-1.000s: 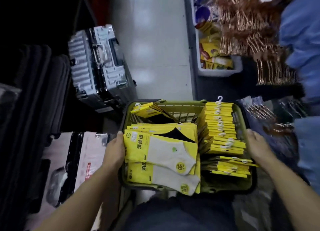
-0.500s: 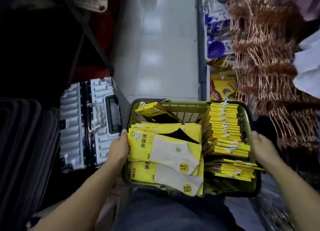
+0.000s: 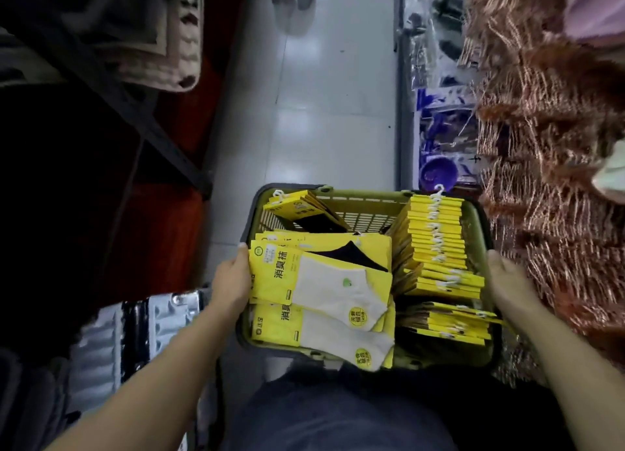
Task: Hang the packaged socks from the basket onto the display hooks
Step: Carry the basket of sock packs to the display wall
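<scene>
Head view: the green basket (image 3: 359,198) holds stacked yellow sock packs (image 3: 436,244).

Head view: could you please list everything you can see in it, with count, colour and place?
basket: one, olive green, centre
sock packs: many, yellow, in the basket; lying flat on its left, standing in a row on its right
suitcase: one, silver, lower left
copper strands: many, copper, hanging at right
blue packets: several, blue, right of the aisle
folded textile: one, beige, upper left
floor: white tiles, upper centre
left hand: grips the basket's left rim
right hand: grips the basket's right rim
</scene>
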